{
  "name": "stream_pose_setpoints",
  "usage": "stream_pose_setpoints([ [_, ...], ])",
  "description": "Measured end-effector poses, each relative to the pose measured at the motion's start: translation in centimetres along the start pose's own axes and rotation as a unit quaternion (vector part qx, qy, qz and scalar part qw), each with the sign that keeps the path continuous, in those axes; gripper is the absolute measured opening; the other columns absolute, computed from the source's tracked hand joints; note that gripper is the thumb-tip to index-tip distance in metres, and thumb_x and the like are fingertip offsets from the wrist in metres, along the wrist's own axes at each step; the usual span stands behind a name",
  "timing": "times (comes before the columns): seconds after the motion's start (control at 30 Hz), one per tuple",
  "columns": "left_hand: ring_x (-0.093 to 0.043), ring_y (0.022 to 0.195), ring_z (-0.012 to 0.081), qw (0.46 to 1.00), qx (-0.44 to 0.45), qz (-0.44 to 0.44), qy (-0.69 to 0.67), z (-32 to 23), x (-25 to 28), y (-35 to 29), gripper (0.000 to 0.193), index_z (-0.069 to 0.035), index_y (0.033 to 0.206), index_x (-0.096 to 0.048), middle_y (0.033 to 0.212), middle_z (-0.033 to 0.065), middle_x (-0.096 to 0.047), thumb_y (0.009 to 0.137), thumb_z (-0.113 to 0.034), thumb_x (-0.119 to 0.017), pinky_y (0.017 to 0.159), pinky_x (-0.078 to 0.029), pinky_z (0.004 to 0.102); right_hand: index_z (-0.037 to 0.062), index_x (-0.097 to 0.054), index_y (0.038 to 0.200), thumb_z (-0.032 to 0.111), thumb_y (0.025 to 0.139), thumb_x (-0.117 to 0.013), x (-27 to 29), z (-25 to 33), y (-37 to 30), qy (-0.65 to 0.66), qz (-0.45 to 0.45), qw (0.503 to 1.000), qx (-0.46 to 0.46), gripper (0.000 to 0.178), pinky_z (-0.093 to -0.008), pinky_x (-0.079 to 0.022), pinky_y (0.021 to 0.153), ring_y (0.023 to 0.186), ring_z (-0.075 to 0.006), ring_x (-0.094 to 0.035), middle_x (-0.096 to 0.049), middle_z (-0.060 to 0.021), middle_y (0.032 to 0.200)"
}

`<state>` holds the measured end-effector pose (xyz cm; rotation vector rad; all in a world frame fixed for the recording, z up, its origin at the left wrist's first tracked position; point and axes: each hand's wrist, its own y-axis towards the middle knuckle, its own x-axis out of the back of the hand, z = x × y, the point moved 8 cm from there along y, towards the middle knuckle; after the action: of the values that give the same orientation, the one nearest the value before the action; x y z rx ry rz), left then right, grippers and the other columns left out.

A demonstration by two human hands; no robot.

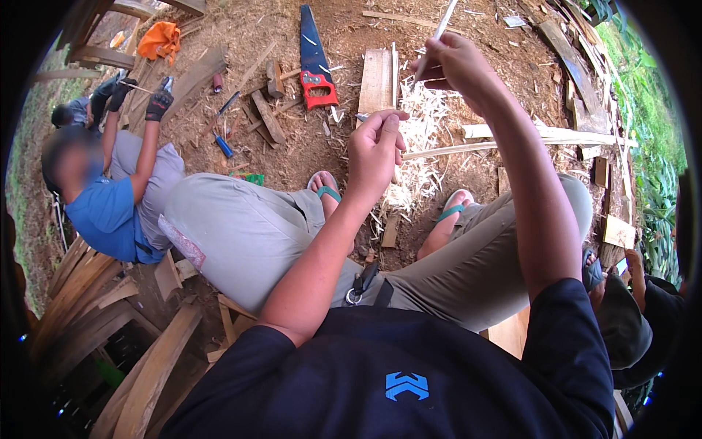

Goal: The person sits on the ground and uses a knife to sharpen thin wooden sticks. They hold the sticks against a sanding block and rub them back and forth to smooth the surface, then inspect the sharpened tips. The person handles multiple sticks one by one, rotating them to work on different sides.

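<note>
Dark shirt cloth (322,366) fills the lower edge, carrying 1 angular light-blue emblem (406,386) on the chest. Ahead of it, 1 slim pale stick (444,18) is tilted upward in the person's right hand (457,64), whose fingers are closed around it, above the ground. Lower and further left is the left hand (375,150), its fingers bent inward; how far they close, and on what, I cannot tell. Just to its right, 1 long pale strip (446,149) runs sideways, passing out of sight at the right forearm. Beneath and around the hands lie curled wood shavings (425,128), too many to count, with 1 pale plank (374,80) just beyond the left hand. Around these, the person wears 2 sandals (328,193) with green straps. Left of the plank lie 1 saw (313,51) with a red handle and dark blade, and 1 blue-handled tool (223,146); farther off is 1 orange cloth (159,41). At the left, 1 person in a blue shirt (110,216) has 2 dark gloves (158,107) and 1 thin stick (137,87) between them. At the lower right shows 1 dark cap (624,329).
</note>
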<state>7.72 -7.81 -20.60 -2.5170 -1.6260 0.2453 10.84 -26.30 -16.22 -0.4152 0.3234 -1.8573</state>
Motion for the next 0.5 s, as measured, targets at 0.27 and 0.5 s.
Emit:
stream_pose_setpoints([
  [0.27,-0.05,0.049,0.0044,0.999,0.029,-0.004,0.018,0.2,0.0,-0.1,0.029,-0.001,0.089,-0.066,0.067,0.0021,-0.061,0.102,-0.027,-0.06,0.045,-0.039,0.0202,0.0091,-0.061,0.114,0.034,0.109,-0.039,5.7,2.2,0.1,0.059,-0.07,0.993,0.073,0.033,-0.023,-0.019,0.044,0.049,-0.0025,-0.027,-0.035,0.0084,0.063],
  [0.5,-0.05,0.05,0.0052,0.999,0.027,-0.011,-0.034,0.6,0.2,0.1,0.026,-0.001,0.098,-0.063,0.068,0.0031,-0.06,0.104,-0.025,-0.055,0.045,-0.039,0.0207,0.0021,-0.059,0.126,0.024,0.107,-0.045,2.9,0.6,0.5,-0.017,-0.051,0.998,0.038,0.032,-0.0218,-0.032,0.051,0.058,-0.004,-0.037,-0.042,0.005,0.073],
])
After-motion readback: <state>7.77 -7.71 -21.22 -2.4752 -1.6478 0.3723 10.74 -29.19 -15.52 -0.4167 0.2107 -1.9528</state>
